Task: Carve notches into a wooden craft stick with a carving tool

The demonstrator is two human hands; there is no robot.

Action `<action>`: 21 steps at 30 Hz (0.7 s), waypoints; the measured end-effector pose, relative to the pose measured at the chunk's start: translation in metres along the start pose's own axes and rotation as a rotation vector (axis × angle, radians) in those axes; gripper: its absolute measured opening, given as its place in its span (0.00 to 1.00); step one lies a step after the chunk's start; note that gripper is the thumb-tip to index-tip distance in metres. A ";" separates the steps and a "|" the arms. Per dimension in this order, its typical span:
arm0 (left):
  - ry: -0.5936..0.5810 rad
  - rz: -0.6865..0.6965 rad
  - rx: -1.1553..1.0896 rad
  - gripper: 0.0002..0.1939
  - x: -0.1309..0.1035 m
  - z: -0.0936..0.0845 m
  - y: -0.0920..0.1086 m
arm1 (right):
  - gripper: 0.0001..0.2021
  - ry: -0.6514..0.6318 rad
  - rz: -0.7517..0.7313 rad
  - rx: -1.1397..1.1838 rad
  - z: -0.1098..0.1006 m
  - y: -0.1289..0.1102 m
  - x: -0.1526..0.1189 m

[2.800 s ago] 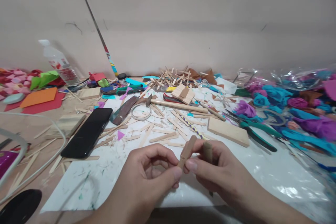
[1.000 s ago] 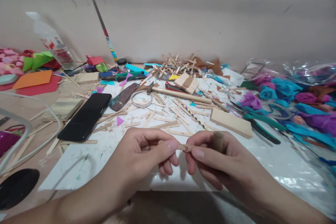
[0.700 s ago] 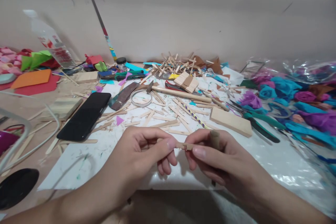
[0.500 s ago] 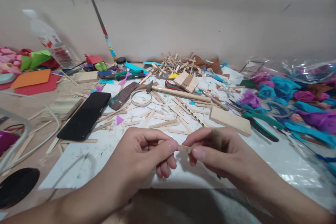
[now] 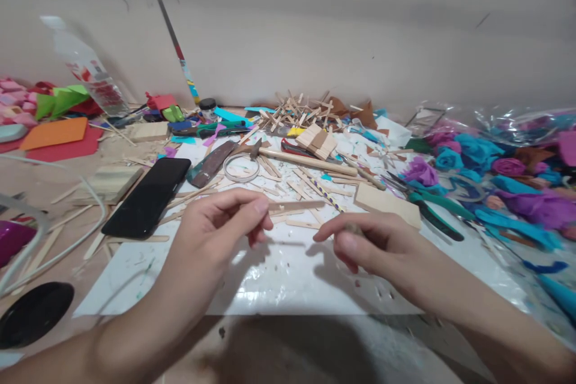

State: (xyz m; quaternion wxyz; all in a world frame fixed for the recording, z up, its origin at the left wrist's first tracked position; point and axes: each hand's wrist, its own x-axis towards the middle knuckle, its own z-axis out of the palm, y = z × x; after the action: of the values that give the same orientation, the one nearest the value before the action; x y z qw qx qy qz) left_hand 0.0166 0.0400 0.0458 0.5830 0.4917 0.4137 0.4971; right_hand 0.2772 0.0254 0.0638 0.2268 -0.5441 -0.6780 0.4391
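Note:
My left hand (image 5: 220,225) is closed, with thumb and fingers pinching a flat wooden craft stick (image 5: 297,206) that points to the right. It is raised over the white sheet (image 5: 279,288). To its right, my right hand (image 5: 373,243) is apart from the stick, its index finger reaching toward the left. A brownish rod-like handle (image 5: 353,228) shows its end between that thumb and index finger; the rest is hidden in the palm, so I cannot tell its kind. Loose craft sticks (image 5: 306,225) lie beyond both hands.
A black phone (image 5: 146,198) lies at left, a hammer (image 5: 310,162) and a tape roll (image 5: 242,168) behind the hands. Green-handled pliers (image 5: 436,216) and a wooden block (image 5: 387,205) are at right. Paper flowers (image 5: 477,156) crowd the far right; a plastic bottle (image 5: 92,72) leans on the wall.
My right hand has let go of the craft stick and keeps the rod-like handle. My left hand has moved up and left with the stick, widening the gap between the hands.

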 end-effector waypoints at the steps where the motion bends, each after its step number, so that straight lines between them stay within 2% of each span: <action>1: 0.037 0.018 -0.009 0.09 0.001 -0.002 0.000 | 0.24 -0.024 -0.003 -0.078 -0.003 -0.001 -0.002; 4: 0.076 0.022 -0.029 0.07 0.006 -0.003 -0.003 | 0.09 -0.078 -0.022 -0.299 -0.007 0.000 -0.006; 7: 0.042 -0.014 -0.036 0.09 0.008 -0.001 -0.006 | 0.03 -0.046 -0.082 -0.461 -0.010 0.010 -0.005; 11: -0.010 -0.066 -0.039 0.14 0.007 0.002 -0.011 | 0.10 0.098 -0.144 -0.604 -0.009 0.022 0.008; 15: -0.059 -0.125 -0.044 0.20 0.004 0.005 -0.011 | 0.18 0.117 -0.153 -0.658 0.002 0.029 0.027; 18: -0.095 -0.155 -0.063 0.22 0.003 0.005 -0.009 | 0.19 0.160 -0.135 -0.565 0.008 0.031 0.033; 21: -0.129 -0.164 -0.096 0.21 0.004 0.005 -0.011 | 0.15 0.186 -0.135 -0.352 0.005 0.029 0.027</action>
State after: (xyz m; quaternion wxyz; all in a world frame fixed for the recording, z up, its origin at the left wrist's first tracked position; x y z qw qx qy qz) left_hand 0.0239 0.0429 0.0358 0.6702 0.4585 0.3897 0.4344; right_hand 0.2807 0.0494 0.0319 0.2186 -0.5670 -0.7553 0.2456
